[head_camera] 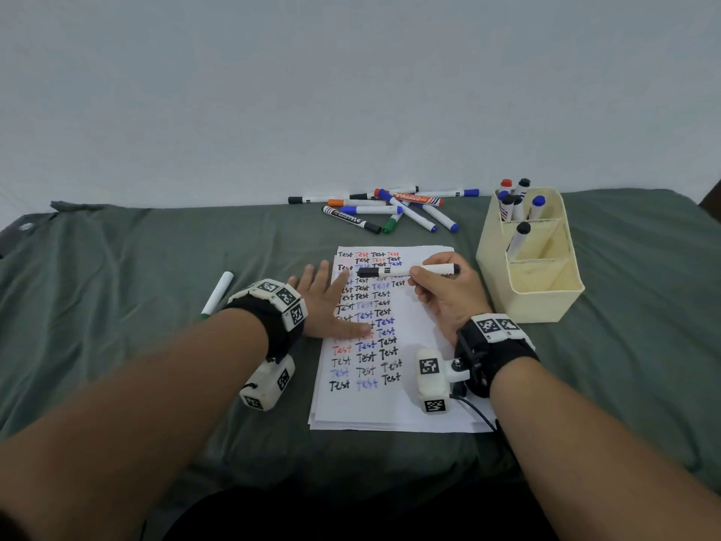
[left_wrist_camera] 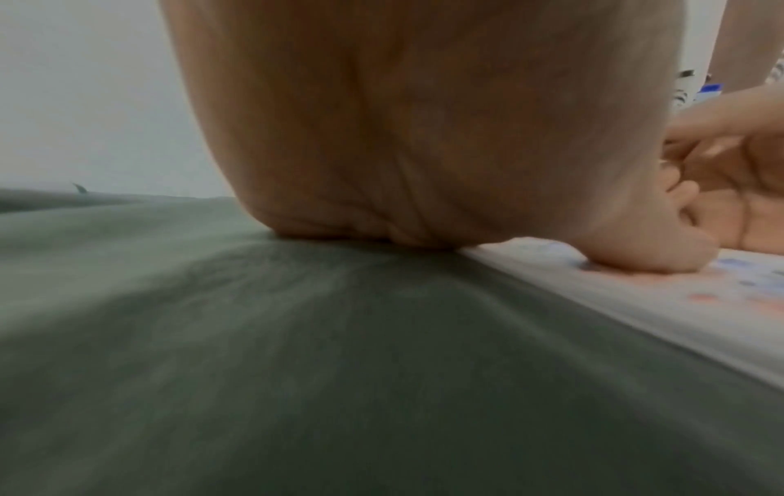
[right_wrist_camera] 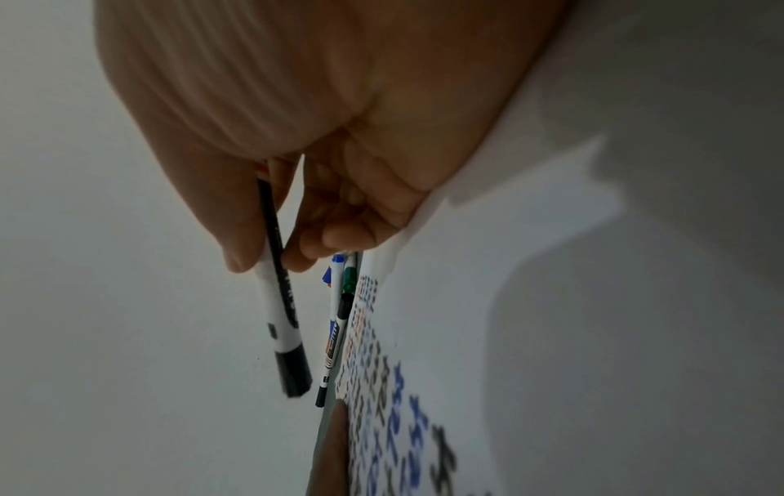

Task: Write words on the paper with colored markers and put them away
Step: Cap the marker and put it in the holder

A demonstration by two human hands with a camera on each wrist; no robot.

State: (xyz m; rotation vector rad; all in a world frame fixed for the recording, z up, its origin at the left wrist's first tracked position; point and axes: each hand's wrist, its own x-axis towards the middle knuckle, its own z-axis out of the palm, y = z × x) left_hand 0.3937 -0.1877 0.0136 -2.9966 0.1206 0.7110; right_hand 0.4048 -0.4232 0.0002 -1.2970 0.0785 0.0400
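Paper (head_camera: 413,400) lies in the middle of the green cloth (head_camera: 117,306), already filled with many rows of the word "Test" in black, red and blue. The left hand (head_camera: 331,302) lies flat with straight, spread fingers on the sheet's 9 o'clock edge and holds nothing; it only presses the sheet down. The right hand (head_camera: 448,290) sits toward 1 o'clock on the sheet and pinches a black marker (head_camera: 405,271) between thumb and fingers. This marker lies almost level above the upper rows, and its black cap points to 9 o'clock, so I judge the cap is on and the writing with it is either finished or not started.

If the marker must be put away, the cream organizer (head_camera: 530,283) stands just beside the sheet at 3 o'clock, with several markers upright in its far compartments. A good way is to turn the marker upright first and then lower it into a free place, so that it does not knock the others. If more writing comes, the cap must be pulled off first, and the free room is in the right column and at the sheet's 6 o'clock end.

A pile of loose markers (head_camera: 390,208) waits at 12 o'clock, and one green marker (head_camera: 216,294) lies apart at 9 o'clock. The flat hand should keep its pressure, because the soft cloth lets paper slide.
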